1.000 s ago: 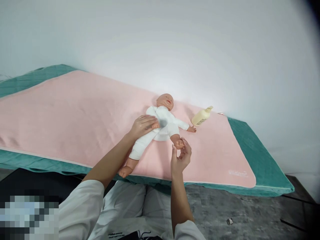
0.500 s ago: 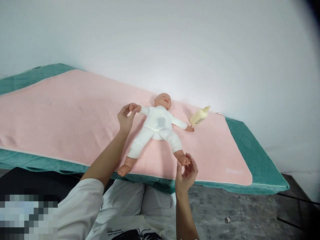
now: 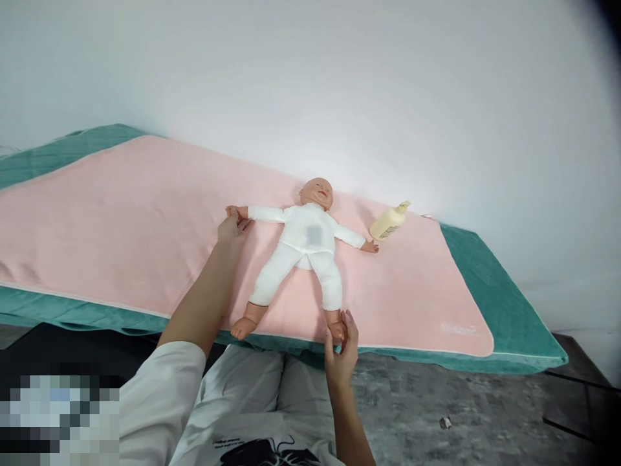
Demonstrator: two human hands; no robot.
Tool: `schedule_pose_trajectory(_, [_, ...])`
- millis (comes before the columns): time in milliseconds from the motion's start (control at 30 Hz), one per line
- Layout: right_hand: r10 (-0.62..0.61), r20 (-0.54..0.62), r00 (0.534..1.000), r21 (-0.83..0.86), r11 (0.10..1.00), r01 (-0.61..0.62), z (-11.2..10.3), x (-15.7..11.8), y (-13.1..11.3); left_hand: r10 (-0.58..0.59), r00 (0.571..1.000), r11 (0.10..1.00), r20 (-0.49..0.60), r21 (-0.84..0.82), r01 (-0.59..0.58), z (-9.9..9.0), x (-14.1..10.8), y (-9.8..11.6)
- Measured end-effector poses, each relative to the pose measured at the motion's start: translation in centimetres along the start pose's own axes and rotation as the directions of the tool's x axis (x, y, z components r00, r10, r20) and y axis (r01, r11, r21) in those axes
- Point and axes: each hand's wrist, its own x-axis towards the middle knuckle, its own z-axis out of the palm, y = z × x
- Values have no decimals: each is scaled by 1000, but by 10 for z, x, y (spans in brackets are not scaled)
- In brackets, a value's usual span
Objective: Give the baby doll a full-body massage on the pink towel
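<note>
A baby doll [image 3: 310,234] with a white cloth body lies on its back on a pink mat [image 3: 145,213]. Its arms are spread and its legs point toward me. At the left, my left hand [image 3: 231,228] is closed on the doll's hand, the arm stretched straight out sideways. My right hand [image 3: 342,346] holds the doll's foot on the right between thumb and fingers, by the mat's front edge. The doll's other foot lies untouched at that same edge. Close to its free hand is a pale yellow pump bottle [image 3: 388,221], looking tilted.
Under the pink mat is a green padded cover [image 3: 499,291] on a bed or table, against a white wall [image 3: 310,84]. My legs are at its front edge. A small crumpled object [image 3: 445,422] lies on the grey floor at the right.
My left hand has drawn the doll's arm outward to the left, straightening it. My right hand has moved the doll's foot left and toward me, bringing the legs closer together.
</note>
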Motion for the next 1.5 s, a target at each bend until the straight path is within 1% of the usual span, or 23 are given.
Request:
schedule_pose_trajectory(67, [-26, -7, 1000, -41, 999, 25, 3, -3, 0, -51, 998, 999, -44, -1, 51, -1, 5, 1])
schedule_pose_trajectory(133, [-55, -12, 998, -70, 996, 54, 5, -4, 0, -68, 995, 998, -74, -18, 67, 0, 7, 1])
schedule_pose_trajectory(200, [-63, -14, 998, -81, 995, 62, 7, -5, 0, -66, 995, 998, -75, -27, 64, 0, 6, 1])
schedule_pose_trajectory(333, [-37, -28, 999, -72, 997, 35, 8, -4, 1, -41, 998, 999, -54, -31, 39, 1, 0, 0])
schedule_pose_trajectory(400, [-25, -36, 999, -55, 998, 23, 7, -4, 1, -4, 999, 999, -38, -48, 3, 1, -4, 0])
schedule_pose_trajectory(500, [-15, -69, 998, -10, 1000, 14, 6, -3, 1, 97, 995, 994, 25, -51, -95, 2, -13, 0])
schedule_pose_trajectory(600, [-15, -117, 993, 50, 999, 21, 3, 1, -2, 191, 979, 981, 74, -48, -188, 5, -24, 1])
schedule_pose_trajectory(667, [11, -134, 991, 80, 997, 0, 0, 7, -6, 250, 964, 968, 91, -63, -245, 9, -31, 1])
schedule_pose_trajectory(733, [55, -129, 990, 91, 995, -43, -4, 15, -11, 347, 931, 937, 111, -83, -339, 13, -38, 1])
schedule_pose_trajectory(833, [93, -114, 989, 83, 993, -83, -10, 30, -20, 516, 841, 857, 163, -87, -509, 19, -50, 1])
schedule_pose_trajectory(900, [89, -116, 989, 79, 994, -80, -14, 39, -26, 573, 786, 815, 233, -62, -576, 21, -59, 1])
schedule_pose_trajectory(1033, [51, -143, 988, 75, 996, -41, -16, 57, -35, 582, 700, 767, 414, 8, -642, 23, -80, -4])
schedule_pose_trajectory(1133, [0, -175, 985, 87, 996, 16, -13, 68, -41, 565, 647, 719, 513, 80, -691, 23, -94, -9])
schedule_pose_trajectory(1200, [-29, -213, 977, 103, 993, 52, -8, 75, -45, 554, 606, 673, 571, 121, -729, 23, -99, -13])
schedule_pose_trajectory(1300, [-56, -268, 962, 139, 986, 96, 2, 85, -48, 562, 520, 587, 643, 132, -799, 20, -98, -17])
schedule_pose_trajectory(1367, [-74, -274, 959, 149, 982, 118, 8, 92, -48, 566, 467, 539, 680, 124, -833, 19, -95, -19])
schedule_pose_trajectory(1433, [-88, -265, 960, 145, 981, 129, 15, 98, -48, 564, 433, 515, 703, 110, -850, 18, -91, -20])
schedule_pose_trajectory(1500, [-95, -252, 963, 140, 981, 133, 20, 104, -46, 551, 418, 511, 722, 103, -853, 18, -89, -21])
